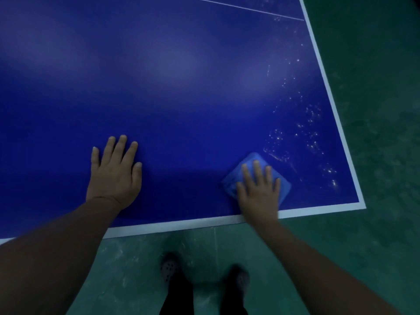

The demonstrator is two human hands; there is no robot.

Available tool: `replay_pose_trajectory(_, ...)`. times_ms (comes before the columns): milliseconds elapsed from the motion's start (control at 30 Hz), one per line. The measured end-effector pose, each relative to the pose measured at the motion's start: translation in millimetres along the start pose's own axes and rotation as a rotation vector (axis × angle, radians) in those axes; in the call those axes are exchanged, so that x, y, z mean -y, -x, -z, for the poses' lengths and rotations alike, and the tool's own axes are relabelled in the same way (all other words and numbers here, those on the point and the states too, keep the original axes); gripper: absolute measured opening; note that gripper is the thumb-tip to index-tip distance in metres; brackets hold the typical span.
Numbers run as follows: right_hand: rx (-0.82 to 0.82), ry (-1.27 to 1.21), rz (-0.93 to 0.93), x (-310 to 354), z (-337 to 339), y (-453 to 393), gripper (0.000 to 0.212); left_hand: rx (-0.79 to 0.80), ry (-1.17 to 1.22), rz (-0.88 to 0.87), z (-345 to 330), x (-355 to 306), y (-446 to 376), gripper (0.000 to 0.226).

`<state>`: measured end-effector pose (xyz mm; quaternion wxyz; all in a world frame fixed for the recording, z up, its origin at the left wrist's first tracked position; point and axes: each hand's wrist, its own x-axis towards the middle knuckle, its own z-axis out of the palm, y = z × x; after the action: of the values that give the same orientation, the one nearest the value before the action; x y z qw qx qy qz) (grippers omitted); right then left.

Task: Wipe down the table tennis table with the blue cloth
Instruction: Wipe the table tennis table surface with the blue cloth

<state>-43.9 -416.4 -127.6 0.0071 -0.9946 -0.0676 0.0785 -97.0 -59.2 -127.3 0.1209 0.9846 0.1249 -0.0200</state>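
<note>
Landmark: near right corner of the bench [361, 204], where the white end line meets the white side line.
Bench: table tennis table with a dark blue top and white border; its near edge runs across the lower part of the view.
Blue cloth [251, 161]: folded into a flat, roughly square pad lying on the bench top just inside the near edge, a little left of the landmark corner.
Cloth orientation: turned diamond-wise, one corner pointing away from the person; sides look about equal, so no clear long axis can be told.
Right hand [259, 192]: fingers straight and spread, palm flat, pressing the cloth onto the surface.
Left hand [114, 171]: fingers straight and slightly spread, flat on the bare bench top well left of the cloth; it appears to serve as a brace.
Droplets [311, 133]: a band of bright specks, wet or dusty, running from beside the landmark corner away along the side line.
Floor [375, 110]: green, beyond both edges; the person's shoes show below the near edge.
Step in hand (judged): wiping the corner region.
Technique (advised): keep the palm flat with even pressure, sweep in overlapping strokes through the speckled band toward the side line, and keep the pad folded.
</note>
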Motion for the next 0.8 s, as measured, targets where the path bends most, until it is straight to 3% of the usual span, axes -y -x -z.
replay_pose_trajectory(67, 0.042, -0.066, -0.218, -31.3, 10.4, -13.2, 0.062, -0.002, -0.01, -0.002, 0.0, -1.6, -0.3, 0.069)
replay_pose_trajectory(167, 0.013, -0.141, -0.406, -1.3, 9.3, -12.5, 0.059, 0.013, -0.049, 0.001, 0.2, -4.7, 1.3, 0.071)
replay_pose_trajectory(200, -0.007, -0.145, -0.351, 21.9, 6.7, -6.2, 0.06, 0.022, -0.074, 0.009, 0.5, -4.7, 2.4, 0.072)
replay_pose_trajectory(267, -0.005, -0.13, -0.059, 63.3, 1.2, 13.1, 0.061, 0.04, -0.112, 0.045, 1.5, -4.6, 5.4, 0.072)
replay_pose_trajectory(367, 0.053, -0.08, 0.306, 50.2, -3.2, 23.6, 0.059, 0.026, -0.127, 0.067, 3.1, -6.9, 16.5, 0.072)
replay_pose_trajectory(433, 0.048, -0.06, 0.256, -1.4, 1.8, 9.0, 0.061, -0.006, -0.102, 0.059, 1.3, -15.7, 29.7, 0.071)
replay_pose_trajectory(567, 0.069, -0.045, -0.17, -115.1, 15.6, -20.6, 0.061, -0.005, -0.004, 0.05, -9.9, -62.4, 54.4, 0.067)
replay_pose_trajectory(667, 0.07, -0.123, -0.389, -124.0, 18.4, -23.5, 0.06, -0.002, 0.071, -0.023, -19.1, -120.0, 65.8, 0.063)
replay_pose_trajectory(733, 0.021, -0.15, -0.365, -88.5, 13.1, -15.6, 0.057, -0.015, 0.106, -0.059, -27.0, -157.9, 70.3, 0.061)
replay_pose_trajectory(800, -0.025, -0.142, -0.092, -51.3, 7.6, 1.8, 0.057, -0.04, 0.129, -0.076, -35.8, -191.9, 70.9, 0.06)
